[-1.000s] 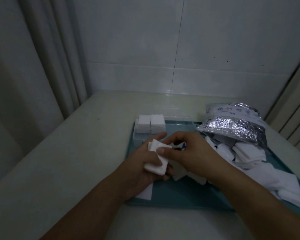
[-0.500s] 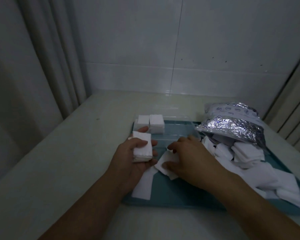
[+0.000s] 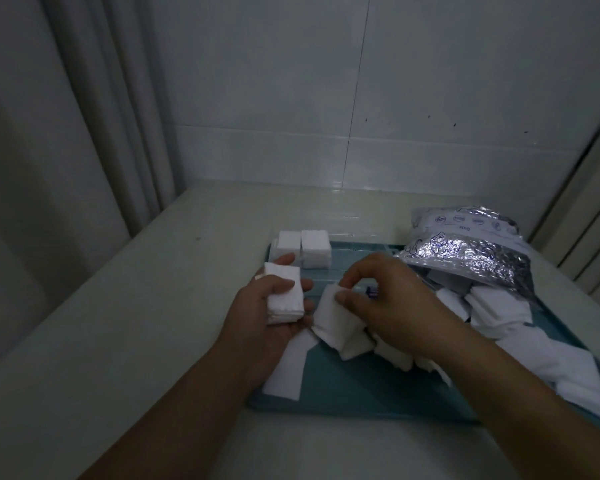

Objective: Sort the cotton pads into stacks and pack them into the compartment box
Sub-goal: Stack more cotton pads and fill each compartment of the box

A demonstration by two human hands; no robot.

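A pale, smooth table (image 3: pixel 125 341) fills the lower frame in dim light, set against glossy white wall tiles (image 3: pixel 430 98) with a ribbed curtain (image 3: pixel 84 116) at upper left. On it lies a flat teal tray (image 3: pixel 361 393), its right end cut off by the frame edge. A crinkled silver foil bag (image 3: pixel 471 251) sits at the tray's upper right, mouth open toward a loose heap of soft white square cotton pads (image 3: pixel 520 327) spilling down the right side; their number cannot be counted, as many overlap and lie under the right forearm. At the tray's upper left, the clear compartment box (image 3: pixel 361 245) is hard to make out, its walls nearly invisible; two neat blocks of packed pads (image 3: pixel 303 249) stand side by side at its left end. At centre, the left hand (image 3: pixel 267 323), palm up, grips one squared stack of pads (image 3: pixel 284 299), thumb curled over the top and fingers wrapped beneath. Just beside it, the right hand (image 3: pixel 392 306) pinches a slanted pad (image 3: pixel 335 322) between thumb and curled fingertips; whether one pad or several is unclear. One flat pad (image 3: pixel 288 372) lies half under the left wrist at the tray's near-left corner.
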